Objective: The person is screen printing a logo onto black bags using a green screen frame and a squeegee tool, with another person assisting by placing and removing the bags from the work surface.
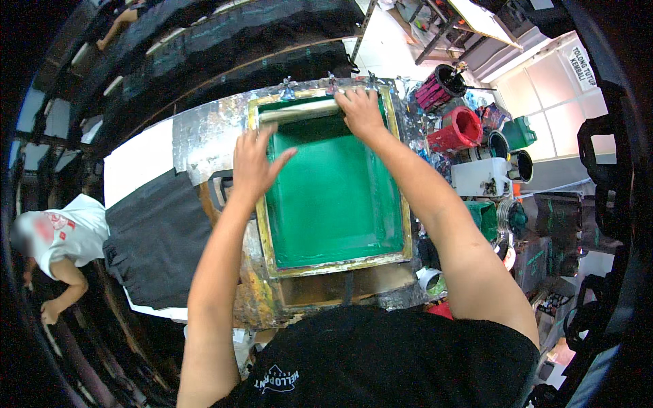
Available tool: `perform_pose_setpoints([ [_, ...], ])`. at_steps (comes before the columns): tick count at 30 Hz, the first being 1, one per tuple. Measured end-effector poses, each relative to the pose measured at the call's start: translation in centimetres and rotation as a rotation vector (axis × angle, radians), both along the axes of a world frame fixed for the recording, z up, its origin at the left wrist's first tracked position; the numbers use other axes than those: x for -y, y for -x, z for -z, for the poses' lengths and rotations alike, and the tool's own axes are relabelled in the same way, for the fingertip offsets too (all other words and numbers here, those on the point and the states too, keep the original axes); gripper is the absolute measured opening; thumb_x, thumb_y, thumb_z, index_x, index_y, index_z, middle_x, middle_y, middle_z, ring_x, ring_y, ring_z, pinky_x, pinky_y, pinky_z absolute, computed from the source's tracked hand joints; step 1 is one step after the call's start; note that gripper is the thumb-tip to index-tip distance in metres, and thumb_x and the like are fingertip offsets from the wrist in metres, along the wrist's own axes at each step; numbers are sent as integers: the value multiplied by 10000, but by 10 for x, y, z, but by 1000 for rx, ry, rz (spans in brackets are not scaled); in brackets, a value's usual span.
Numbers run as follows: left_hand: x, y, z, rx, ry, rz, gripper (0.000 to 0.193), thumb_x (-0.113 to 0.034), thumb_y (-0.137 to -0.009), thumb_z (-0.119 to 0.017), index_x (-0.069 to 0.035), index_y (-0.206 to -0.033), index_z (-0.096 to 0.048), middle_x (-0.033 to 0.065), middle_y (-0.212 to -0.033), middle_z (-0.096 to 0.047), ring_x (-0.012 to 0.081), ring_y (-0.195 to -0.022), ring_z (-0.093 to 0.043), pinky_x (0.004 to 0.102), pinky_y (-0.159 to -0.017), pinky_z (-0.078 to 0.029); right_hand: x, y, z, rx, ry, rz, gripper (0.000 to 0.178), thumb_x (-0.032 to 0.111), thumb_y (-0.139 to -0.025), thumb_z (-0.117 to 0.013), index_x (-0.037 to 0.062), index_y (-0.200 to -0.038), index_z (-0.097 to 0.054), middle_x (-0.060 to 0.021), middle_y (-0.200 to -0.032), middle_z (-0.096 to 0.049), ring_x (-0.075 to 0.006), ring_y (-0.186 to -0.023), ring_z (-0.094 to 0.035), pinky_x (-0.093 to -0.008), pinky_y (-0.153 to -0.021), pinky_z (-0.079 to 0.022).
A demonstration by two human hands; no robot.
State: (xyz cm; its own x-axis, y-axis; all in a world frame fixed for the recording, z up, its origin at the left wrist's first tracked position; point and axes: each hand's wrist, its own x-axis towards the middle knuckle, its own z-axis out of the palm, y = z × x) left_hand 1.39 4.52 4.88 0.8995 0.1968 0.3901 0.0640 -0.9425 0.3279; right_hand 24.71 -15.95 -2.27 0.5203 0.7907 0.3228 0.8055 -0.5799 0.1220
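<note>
A screen printing frame (340, 266) with a worn yellowish wooden rim lies in front of me, its mesh (326, 197) covered in green. Across its far end rests a squeegee (299, 111) with a pale handle, and darker green ink shows just below it. My right hand (362, 114) has its fingers closed over the squeegee's right end. Over the frame's left rim is my left hand (255, 163), slightly blurred, fingers stretched forward and thumb spread. Its fingertips are close to the squeegee's left end; I cannot tell whether they touch it.
Clamps (288, 88) line the frame's far edge. To the right stand a red bucket (457, 130), a pink-and-black bucket (439, 88), a white container (479, 178) and several paint pots. Black fabric (153, 238) lies on the left. Beyond it is a person in a white shirt (78, 228).
</note>
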Motion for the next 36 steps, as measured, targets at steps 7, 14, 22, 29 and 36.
perform_pose_setpoints([
  [7, -24, -109, 31, -411, -273, -42, 715, -749, -763, -697, -73, -989, -751, 151, -1025, -724, 314, -1025, -691, 481, -948, -504, 3, -29, -28, -291, 99, 27, 411, 258, -724, -848, 154, -1106, -740, -127, -990, -747, -342, -954, -715, -499, -889, -508],
  [14, -19, -98, 45, -425, -210, -65, 409, -402, -811, -806, -97, -1053, -680, 154, -1002, -714, 373, -968, -694, 500, -792, -560, 10, -22, -6, -281, 166, 90, 376, 307, -770, -838, 184, -1110, -733, -95, -986, -760, -303, -980, -726, -601, -970, -421],
  [22, 3, -46, 48, -415, -182, -41, 382, -329, -783, -833, -109, -1050, -670, 135, -1040, -685, 355, -993, -687, 487, -796, -564, 37, 31, -17, -291, 143, 57, 343, 255, -746, -845, 173, -1061, -735, -79, -997, -739, -273, -1011, -712, -581, -993, -411],
  [29, 40, 18, 41, -467, -149, -59, 399, -310, -763, -852, -104, -1042, -657, 129, -1002, -668, 349, -969, -686, 492, -770, -579, 70, 95, -21, -368, 189, 88, 322, 255, -755, -821, 194, -1059, -734, -66, -992, -732, -270, -1020, -707, -609, -1016, -375],
  [36, 78, 89, 41, -451, -184, -34, 447, -384, -735, -872, -96, -1005, -662, 98, -979, -664, 311, -945, -689, 447, -754, -590, 112, 167, -21, -394, 191, 65, 337, 249, -760, -818, 173, -1075, -726, -64, -979, -711, -281, -1029, -685, -599, -1007, -374],
])
